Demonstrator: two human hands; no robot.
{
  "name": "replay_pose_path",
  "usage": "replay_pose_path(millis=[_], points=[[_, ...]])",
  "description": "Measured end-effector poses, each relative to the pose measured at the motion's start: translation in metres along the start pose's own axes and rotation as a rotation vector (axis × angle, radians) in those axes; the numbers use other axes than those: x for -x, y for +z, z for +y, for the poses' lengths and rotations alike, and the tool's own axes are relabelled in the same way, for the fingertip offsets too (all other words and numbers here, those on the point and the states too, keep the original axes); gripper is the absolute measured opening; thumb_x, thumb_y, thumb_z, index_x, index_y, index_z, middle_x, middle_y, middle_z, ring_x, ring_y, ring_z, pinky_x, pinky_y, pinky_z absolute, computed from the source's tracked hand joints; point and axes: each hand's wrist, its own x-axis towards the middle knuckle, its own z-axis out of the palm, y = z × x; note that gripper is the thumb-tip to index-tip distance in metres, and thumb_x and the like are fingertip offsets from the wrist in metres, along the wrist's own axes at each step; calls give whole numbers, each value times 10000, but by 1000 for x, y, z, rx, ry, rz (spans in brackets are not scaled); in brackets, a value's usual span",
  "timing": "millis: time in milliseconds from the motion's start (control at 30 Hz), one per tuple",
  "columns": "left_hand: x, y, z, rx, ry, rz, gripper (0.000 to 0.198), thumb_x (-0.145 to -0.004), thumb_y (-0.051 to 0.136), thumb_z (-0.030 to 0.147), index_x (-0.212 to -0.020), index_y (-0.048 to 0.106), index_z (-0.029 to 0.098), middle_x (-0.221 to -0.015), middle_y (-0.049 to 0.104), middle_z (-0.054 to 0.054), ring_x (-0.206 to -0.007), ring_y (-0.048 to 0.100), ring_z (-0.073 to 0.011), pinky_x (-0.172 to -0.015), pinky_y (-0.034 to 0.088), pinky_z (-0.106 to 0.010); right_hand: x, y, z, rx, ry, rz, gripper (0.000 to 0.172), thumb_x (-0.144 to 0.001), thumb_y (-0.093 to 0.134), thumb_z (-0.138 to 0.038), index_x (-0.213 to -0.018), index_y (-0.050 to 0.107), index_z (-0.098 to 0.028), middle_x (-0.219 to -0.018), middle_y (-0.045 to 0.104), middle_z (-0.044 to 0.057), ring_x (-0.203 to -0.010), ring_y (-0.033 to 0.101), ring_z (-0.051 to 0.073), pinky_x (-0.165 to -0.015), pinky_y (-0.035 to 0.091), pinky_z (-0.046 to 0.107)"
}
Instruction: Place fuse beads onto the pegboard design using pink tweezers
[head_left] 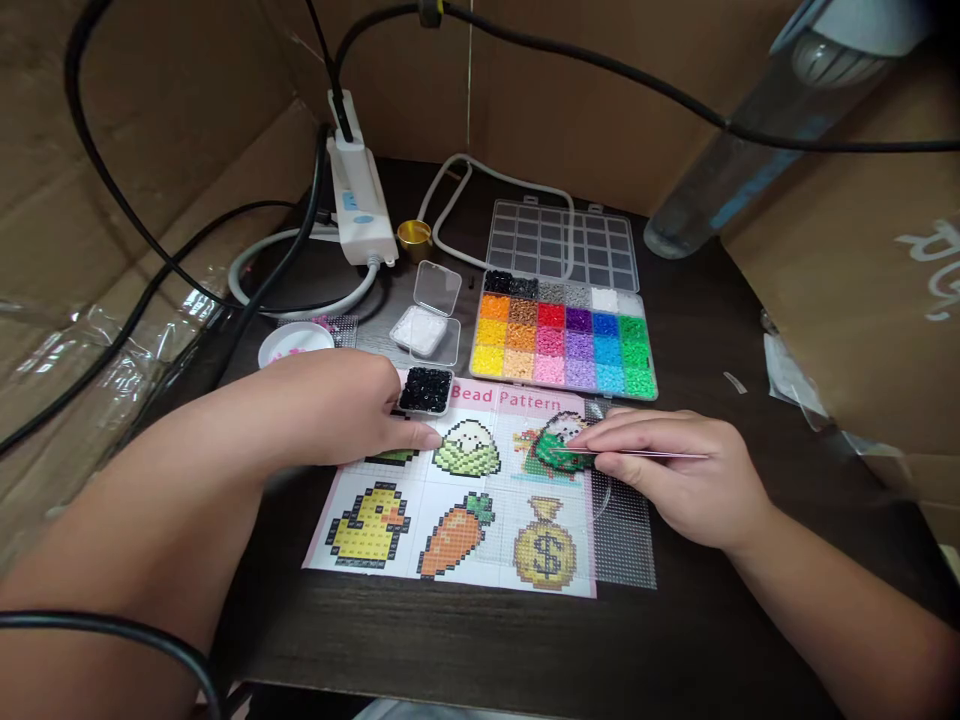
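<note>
My right hand [675, 460] pinches slim pinkish metal tweezers [652, 454], its tips over a bead figure of green, white and black beads [559, 440]. That figure sits on a clear pegboard [630, 545] laid partly over a printed bead pattern sheet [367, 570]. At the sheet's upper left rests my left hand [352, 405], thumb stretched flat across the print and apart from the index finger. Its other fingers are hidden. Beside the index finger stands a small clear box of black beads [426, 390]; whether they touch I cannot tell.
A sorted bead case [562, 335] stands behind the sheet, lid open. Left of it are a box of white beads [418, 330], a gold cup [414, 237] and a white dish [296, 343] with pink beads. A power strip [360, 200], cables and cardboard walls surround the table.
</note>
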Motion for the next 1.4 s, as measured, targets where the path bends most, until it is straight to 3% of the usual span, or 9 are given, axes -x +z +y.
replay_pose_path(millis=[433, 767, 967, 1067, 1233, 1400], points=[[2, -2, 5, 6, -31, -6, 771, -790, 806, 997, -521, 558, 318, -714, 805, -161, -791, 825, -399, -746, 551, -555, 1, 2, 5, -21, -86, -9, 402, -986, 974, -12, -1152, 1067, -366, -1049, 1017, 15, -899, 1012, 253, -872, 847, 301], [-7, 7, -7, 35, 8, 17, 760, -718, 801, 1087, -573, 684, 351, -683, 777, -161, -792, 812, -401, -747, 518, -558, 6, 5, 10, 1, -82, 15, 326, -1045, 1002, -103, -1176, 1068, -393, -1057, 1018, 21, -918, 1013, 263, -894, 856, 329], [-9, 11, -11, 32, 36, 51, 797, -721, 789, 1117, -562, 672, 345, -644, 754, -145, -702, 760, -347, -695, 474, -531, 8, 5, 10, -6, -60, 42, 315, -1038, 1003, -110, -1157, 1068, -394, -1051, 1017, 11, -917, 1012, 256, -895, 852, 317], [-9, 10, -12, 11, 29, 36, 806, -740, 766, 1121, -568, 671, 340, -675, 786, -156, -711, 772, -356, -692, 487, -538, 9, 5, 10, 2, -55, 41, 313, -1033, 1007, -108, -1148, 1067, -393, -1053, 1017, 10, -927, 1014, 260, -915, 854, 324], [-12, 12, -16, 41, 82, 39, 779, -746, 732, 1160, -675, 805, 388, -710, 811, -156, -746, 786, -379, -732, 505, -559, 7, 4, 9, -11, -73, 43, 334, -1024, 1002, -87, -1146, 1066, -391, -1044, 1016, 9, -905, 1010, 255, -893, 852, 319], [-14, 12, -13, 14, 51, 46, 783, -724, 753, 1144, -626, 757, 367, -760, 833, -171, -737, 804, -395, -691, 539, -569, 6, 4, 7, -7, -66, 42, 317, -1007, 995, -77, -1110, 1065, -368, -1029, 1014, 17, -892, 1009, 258, -878, 851, 319]])
